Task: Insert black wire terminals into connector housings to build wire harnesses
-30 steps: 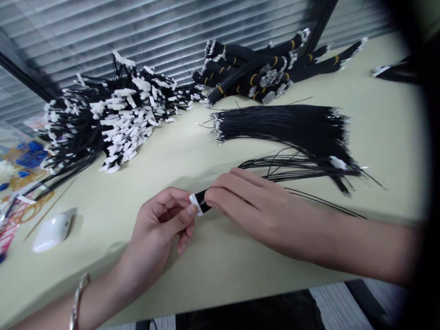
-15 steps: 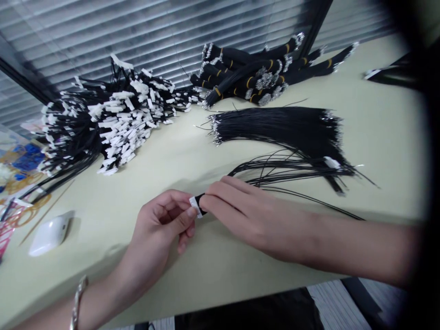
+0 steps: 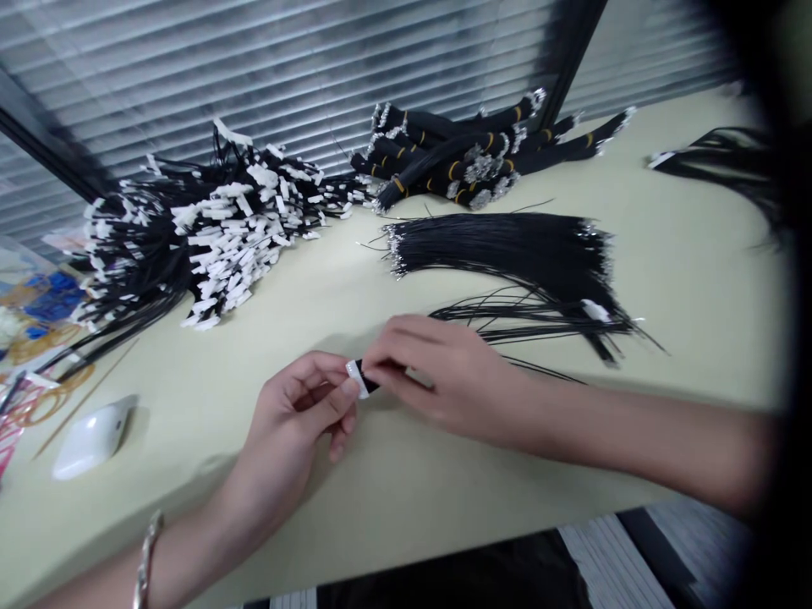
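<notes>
My left hand (image 3: 298, 423) pinches a small white connector (image 3: 356, 377) between thumb and fingers, just above the pale table (image 3: 393, 499). My right hand (image 3: 444, 376) meets it from the right and grips the black wires that run into that connector. Those wires trail under my right hand toward a loose fan of black wires (image 3: 545, 317) on the table. A silver bracelet sits on my left wrist.
A big heap of black wires with white connectors (image 3: 203, 228) lies at the back left. Banded black wire bundles (image 3: 469, 152) lie at the back. A flat sheaf of cut black wires (image 3: 507, 245) is behind my right hand. A white mouse (image 3: 89, 440) sits at left near coloured rubber bands.
Both hands stay joined at the connector. My right hand's fingers have drawn in closer to it, and the view has shifted slightly.
</notes>
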The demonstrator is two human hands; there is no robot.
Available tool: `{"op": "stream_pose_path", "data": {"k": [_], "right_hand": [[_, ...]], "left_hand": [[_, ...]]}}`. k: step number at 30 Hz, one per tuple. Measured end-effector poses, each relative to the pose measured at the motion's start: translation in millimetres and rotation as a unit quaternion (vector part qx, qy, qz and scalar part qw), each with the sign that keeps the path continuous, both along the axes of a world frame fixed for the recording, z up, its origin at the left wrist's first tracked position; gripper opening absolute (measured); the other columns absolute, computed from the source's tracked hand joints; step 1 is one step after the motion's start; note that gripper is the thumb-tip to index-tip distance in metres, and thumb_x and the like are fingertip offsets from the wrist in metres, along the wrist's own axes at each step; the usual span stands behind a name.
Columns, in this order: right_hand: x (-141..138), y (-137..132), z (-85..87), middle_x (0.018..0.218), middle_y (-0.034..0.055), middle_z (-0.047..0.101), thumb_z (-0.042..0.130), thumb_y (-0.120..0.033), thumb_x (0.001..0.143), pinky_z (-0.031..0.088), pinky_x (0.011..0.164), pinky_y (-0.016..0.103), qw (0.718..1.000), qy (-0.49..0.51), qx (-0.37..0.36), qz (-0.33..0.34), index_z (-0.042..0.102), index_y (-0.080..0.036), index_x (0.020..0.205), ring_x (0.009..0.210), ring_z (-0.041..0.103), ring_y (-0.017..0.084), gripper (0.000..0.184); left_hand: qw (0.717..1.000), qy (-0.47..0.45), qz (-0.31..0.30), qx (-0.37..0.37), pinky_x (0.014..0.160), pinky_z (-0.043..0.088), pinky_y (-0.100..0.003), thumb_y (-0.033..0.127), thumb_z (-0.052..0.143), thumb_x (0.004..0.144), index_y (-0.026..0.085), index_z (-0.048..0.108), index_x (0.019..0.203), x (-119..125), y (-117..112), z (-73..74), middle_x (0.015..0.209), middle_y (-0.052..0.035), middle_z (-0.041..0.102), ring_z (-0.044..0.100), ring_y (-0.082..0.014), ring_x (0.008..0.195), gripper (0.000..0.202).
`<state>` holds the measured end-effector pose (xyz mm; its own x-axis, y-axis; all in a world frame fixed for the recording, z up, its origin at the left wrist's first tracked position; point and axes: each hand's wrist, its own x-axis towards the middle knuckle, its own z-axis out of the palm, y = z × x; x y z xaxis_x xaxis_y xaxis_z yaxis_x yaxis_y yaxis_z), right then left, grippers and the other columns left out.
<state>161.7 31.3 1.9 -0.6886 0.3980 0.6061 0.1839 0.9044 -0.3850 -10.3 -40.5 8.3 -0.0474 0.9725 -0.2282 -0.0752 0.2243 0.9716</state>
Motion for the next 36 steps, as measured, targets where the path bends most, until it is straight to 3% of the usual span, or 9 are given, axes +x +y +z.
{"op": "stream_pose_path", "data": {"k": [3, 7, 12, 16, 23, 27, 30, 33, 36], "right_hand": [[2.3, 27.3, 0.7, 0.076, -0.0002, 0.060, 0.050, -0.012, 0.089, 0.041, 0.060, 0.021, 0.993, 0.050, -0.061, -0.086, 0.059, -0.014, 0.087, 0.066, 0.052, 0.010, 0.009], [12.7, 76.6, -9.4, 0.091, 0.0054, 0.063, 0.055, -0.012, 0.084, 0.042, 0.076, 0.031, 0.982, 0.015, -0.024, -0.184, 0.065, -0.016, 0.092, 0.085, 0.054, 0.017, 0.013], [13.0, 111.1, -30.1, 0.098, 0.0087, 0.062, 0.060, -0.014, 0.080, 0.038, 0.083, 0.038, 0.977, -0.051, 0.010, -0.208, 0.070, -0.019, 0.099, 0.094, 0.049, 0.024, 0.022], [5.1, 116.1, -34.3, 0.092, 0.0084, 0.063, 0.056, -0.012, 0.082, 0.037, 0.083, 0.038, 0.975, -0.068, 0.022, -0.209, 0.071, -0.018, 0.087, 0.090, 0.048, 0.023, 0.016], [5.7, 114.8, -30.7, 0.088, 0.0067, 0.065, 0.059, -0.012, 0.080, 0.041, 0.082, 0.037, 0.981, 0.006, 0.004, -0.196, 0.067, -0.017, 0.075, 0.087, 0.055, 0.022, 0.011], [10.1, 106.2, -15.7, 0.088, 0.0054, 0.065, 0.055, -0.015, 0.085, 0.046, 0.081, 0.036, 0.976, 0.105, -0.032, -0.187, 0.063, -0.017, 0.082, 0.086, 0.059, 0.020, 0.009], [12.8, 84.9, 6.7, 0.091, 0.0043, 0.062, 0.047, -0.019, 0.091, 0.049, 0.076, 0.031, 0.967, 0.180, -0.056, -0.169, 0.056, -0.018, 0.092, 0.084, 0.061, 0.016, 0.010], [14.2, 49.0, 28.2, 0.085, 0.0004, 0.061, 0.052, -0.017, 0.090, 0.050, 0.067, 0.026, 0.963, 0.225, -0.092, -0.114, 0.056, -0.019, 0.094, 0.074, 0.060, 0.012, 0.006], [14.4, 12.7, 38.5, 0.078, -0.0023, 0.063, 0.059, -0.016, 0.087, 0.047, 0.059, 0.022, 0.978, 0.154, -0.117, -0.084, 0.061, -0.019, 0.092, 0.068, 0.059, 0.011, 0.006]], "left_hand": [[1.000, -0.006, 0.008, -0.008, 0.038, 0.035, -0.011, 0.019, 0.066, 0.081, 0.017, 0.061, 0.088, -0.6, -0.7, 1.9, 0.060, 0.0040, 0.052, 0.045, -0.0065, 0.050, 0.009], [1.000, -0.012, 0.012, -0.015, 0.038, 0.034, -0.012, 0.020, 0.068, 0.080, 0.016, 0.061, 0.086, -0.3, -0.1, 2.6, 0.062, 0.0035, 0.052, 0.047, -0.0070, 0.052, 0.010], [1.000, -0.022, 0.010, -0.011, 0.039, 0.034, -0.013, 0.020, 0.069, 0.079, 0.017, 0.061, 0.086, 0.0, 0.3, 1.3, 0.063, 0.0032, 0.053, 0.047, -0.0072, 0.052, 0.011], [1.000, -0.021, 0.015, -0.011, 0.038, 0.034, -0.012, 0.019, 0.070, 0.077, 0.016, 0.061, 0.085, -0.2, -0.6, 1.0, 0.064, 0.0030, 0.053, 0.048, -0.0070, 0.053, 0.012], [1.000, -0.022, 0.010, -0.007, 0.038, 0.034, -0.011, 0.019, 0.069, 0.079, 0.016, 0.061, 0.085, -0.3, -0.2, 1.0, 0.065, 0.0031, 0.053, 0.048, -0.0062, 0.053, 0.010], [1.000, -0.018, 0.008, -0.003, 0.038, 0.035, -0.011, 0.017, 0.070, 0.078, 0.016, 0.062, 0.084, -0.7, -0.2, 0.8, 0.068, 0.0026, 0.055, 0.048, -0.0060, 0.053, 0.010], [1.000, -0.013, 0.002, -0.003, 0.038, 0.035, -0.012, 0.018, 0.071, 0.077, 0.016, 0.063, 0.084, -1.1, -0.2, -0.6, 0.066, 0.0022, 0.056, 0.048, -0.0065, 0.052, 0.011], [1.000, -0.015, 0.000, 0.000, 0.039, 0.035, -0.012, 0.018, 0.070, 0.078, 0.017, 0.063, 0.086, -1.6, 0.1, -2.7, 0.068, 0.0019, 0.058, 0.049, -0.0064, 0.053, 0.010], [1.000, -0.027, -0.004, 0.006, 0.040, 0.035, -0.011, 0.016, 0.068, 0.079, 0.017, 0.063, 0.086, -2.2, 0.2, -3.8, 0.067, 0.0025, 0.057, 0.049, -0.0060, 0.054, 0.009]]}}
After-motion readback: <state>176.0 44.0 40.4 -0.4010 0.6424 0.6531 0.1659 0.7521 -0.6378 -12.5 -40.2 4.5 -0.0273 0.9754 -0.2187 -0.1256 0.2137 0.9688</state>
